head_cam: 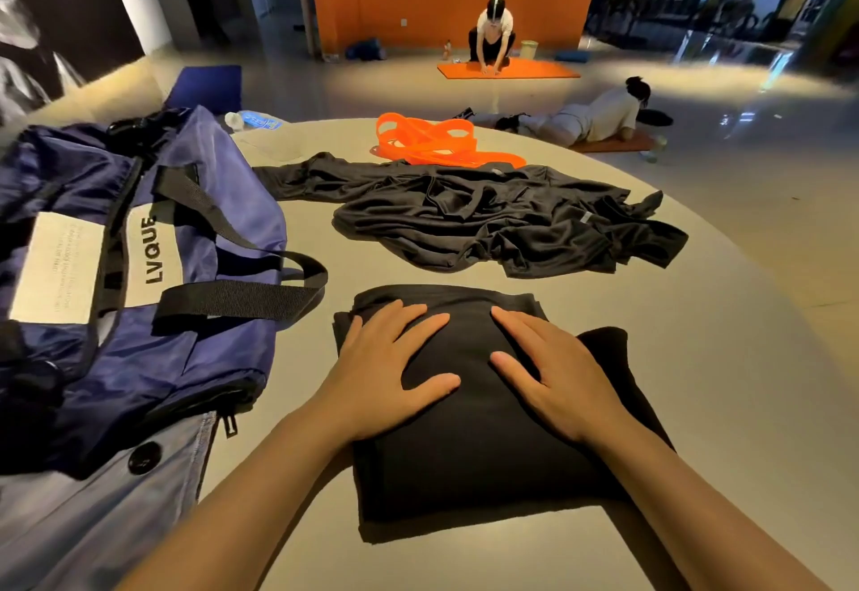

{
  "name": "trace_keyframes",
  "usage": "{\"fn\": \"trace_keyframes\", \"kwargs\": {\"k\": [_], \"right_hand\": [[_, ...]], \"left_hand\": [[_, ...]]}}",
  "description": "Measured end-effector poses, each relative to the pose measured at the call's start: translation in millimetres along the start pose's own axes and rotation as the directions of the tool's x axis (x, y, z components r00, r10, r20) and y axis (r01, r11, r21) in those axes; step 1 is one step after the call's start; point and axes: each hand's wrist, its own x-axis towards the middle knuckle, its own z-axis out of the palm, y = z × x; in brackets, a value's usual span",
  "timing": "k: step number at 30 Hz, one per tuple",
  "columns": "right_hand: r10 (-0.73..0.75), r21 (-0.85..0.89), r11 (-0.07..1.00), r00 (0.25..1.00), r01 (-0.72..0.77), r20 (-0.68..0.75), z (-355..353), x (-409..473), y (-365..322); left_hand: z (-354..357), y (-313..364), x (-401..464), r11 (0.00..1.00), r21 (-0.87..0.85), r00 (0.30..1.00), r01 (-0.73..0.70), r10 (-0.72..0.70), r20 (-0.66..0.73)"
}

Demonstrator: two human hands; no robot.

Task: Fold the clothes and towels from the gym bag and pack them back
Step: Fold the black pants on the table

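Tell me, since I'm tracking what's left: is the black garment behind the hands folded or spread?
Spread: the black garment lies rumpled and unfolded across the table.

Gym floor: exercise mats, orange resistance bands, weight machines.

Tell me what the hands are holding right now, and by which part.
Nothing is gripped. The left hand and right hand lie flat, palms down, on top of the folded black garment.

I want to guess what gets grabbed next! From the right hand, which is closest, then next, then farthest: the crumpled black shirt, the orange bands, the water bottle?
From the right hand:
1. Crumpled black shirt, just beyond.
2. Orange bands, behind the shirt.
3. Water bottle, far left by the bag.
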Motion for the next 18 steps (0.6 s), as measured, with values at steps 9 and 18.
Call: {"fn": "trace_keyframes", "kwargs": {"k": [9,18], "right_hand": [[-0.017,0.017,1.000,0.999,0.016,0.039,-12,-83,-7],[-0.026,-0.025,0.999,1.000,0.026,0.016,-17,-93,-7]], "left_hand": [[2,28,-95,0.986,-0.012,0.970,-0.169,0.169,0.177],[-7,37,-140,0.873,0.080,0.862,-0.480,0.452,0.231]]}}
